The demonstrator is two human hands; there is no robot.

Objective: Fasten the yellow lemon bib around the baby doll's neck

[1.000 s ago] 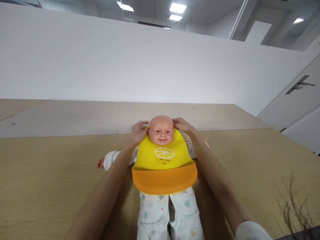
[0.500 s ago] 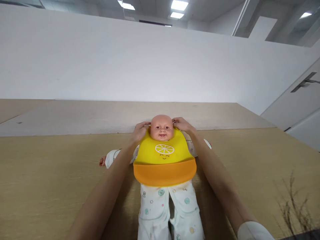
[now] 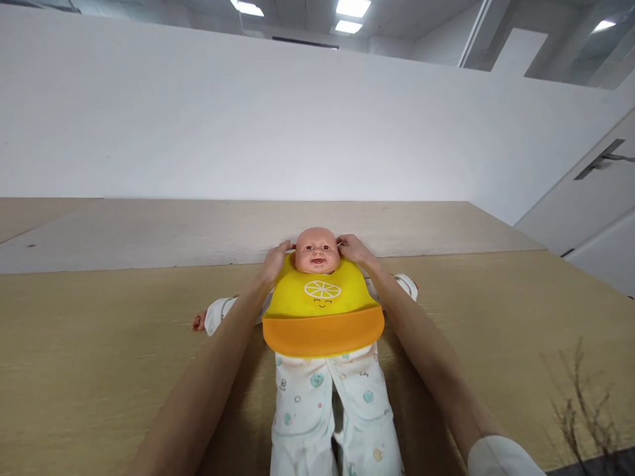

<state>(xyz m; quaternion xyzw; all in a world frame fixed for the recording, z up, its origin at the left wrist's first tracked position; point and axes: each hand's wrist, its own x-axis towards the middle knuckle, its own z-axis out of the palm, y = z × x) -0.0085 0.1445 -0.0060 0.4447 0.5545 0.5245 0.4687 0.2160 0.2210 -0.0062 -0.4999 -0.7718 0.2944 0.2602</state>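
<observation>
On the worktop (image 3: 124, 370): doll (image 3: 317, 246) on its back, bib (image 3: 322, 317) over chest; left hand (image 3: 274, 262) and right hand (image 3: 354, 250) flanking the neck, partly hidden, grasp on bib impossible to tell; probable step, neck fastening; next need, both ends aligned behind.

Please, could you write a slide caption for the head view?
Left hand and right hand flank the head of a doll, a bib over its front.
</observation>
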